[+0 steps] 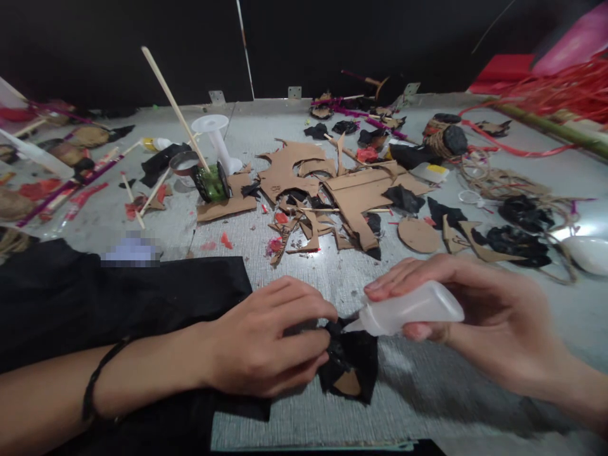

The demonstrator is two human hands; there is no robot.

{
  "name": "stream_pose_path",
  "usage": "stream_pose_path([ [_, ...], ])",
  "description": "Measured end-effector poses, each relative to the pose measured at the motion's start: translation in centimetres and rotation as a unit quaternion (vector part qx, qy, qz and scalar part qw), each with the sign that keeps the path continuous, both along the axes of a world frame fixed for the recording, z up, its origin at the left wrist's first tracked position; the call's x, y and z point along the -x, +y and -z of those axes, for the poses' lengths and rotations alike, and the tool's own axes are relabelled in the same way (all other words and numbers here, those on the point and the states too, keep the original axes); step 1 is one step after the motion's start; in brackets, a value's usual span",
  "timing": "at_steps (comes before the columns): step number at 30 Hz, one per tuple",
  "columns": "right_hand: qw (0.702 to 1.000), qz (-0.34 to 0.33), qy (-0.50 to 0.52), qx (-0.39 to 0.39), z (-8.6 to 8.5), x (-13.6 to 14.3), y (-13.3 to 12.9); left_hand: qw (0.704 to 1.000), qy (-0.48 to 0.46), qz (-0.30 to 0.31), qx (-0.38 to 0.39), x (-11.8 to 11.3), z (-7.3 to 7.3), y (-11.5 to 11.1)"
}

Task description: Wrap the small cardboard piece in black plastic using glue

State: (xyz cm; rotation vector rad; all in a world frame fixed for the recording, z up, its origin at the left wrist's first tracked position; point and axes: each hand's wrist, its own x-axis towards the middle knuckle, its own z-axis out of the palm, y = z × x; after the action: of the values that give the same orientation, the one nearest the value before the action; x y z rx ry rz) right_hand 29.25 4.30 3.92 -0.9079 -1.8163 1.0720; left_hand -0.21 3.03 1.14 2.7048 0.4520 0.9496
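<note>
My right hand [484, 316] is closed around a translucent white squeeze bottle [413, 308], tilted with its narrow nozzle pointing down to the left. The nozzle tip is at a small piece of black plastic sheet [363, 358], which lies on the table with a bit of brown cardboard [348, 382] showing on it. From the left, my left hand [270, 335] reaches to this piece, its curled fingers at the upper left edge. Whether those fingertips pinch the plastic is hard to see. Beside the left forearm spreads a large black sheet [190, 297].
Cut cardboard scraps [289, 164] lie across the middle of the table. Behind the left hand stand a white spool [218, 142] and a green roll [212, 183] with a wooden stick [171, 101] in it. Twine [508, 180] and red strips [560, 85] lie to the right.
</note>
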Motion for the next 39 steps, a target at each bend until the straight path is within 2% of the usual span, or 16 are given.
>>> stream_pose_path([
  [5,1.0,0.013,-0.01,-0.025,0.1,-0.1,0.0,1.0,0.016,0.007,0.008,0.1,0.0,0.1],
  [14,0.999,-0.013,-0.01,-0.05,0.1,0.0,-0.1,0.999,0.045,0.011,0.013,0.3,-0.2,0.2],
  [25,0.988,-0.086,-0.028,-0.128,1.1,-0.5,-0.2,0.998,0.056,0.019,0.023,0.2,0.0,0.3],
  [39,0.973,-0.115,-0.046,-0.195,-0.1,0.2,0.0,0.998,0.054,0.022,0.027,0.2,-0.1,0.4],
])
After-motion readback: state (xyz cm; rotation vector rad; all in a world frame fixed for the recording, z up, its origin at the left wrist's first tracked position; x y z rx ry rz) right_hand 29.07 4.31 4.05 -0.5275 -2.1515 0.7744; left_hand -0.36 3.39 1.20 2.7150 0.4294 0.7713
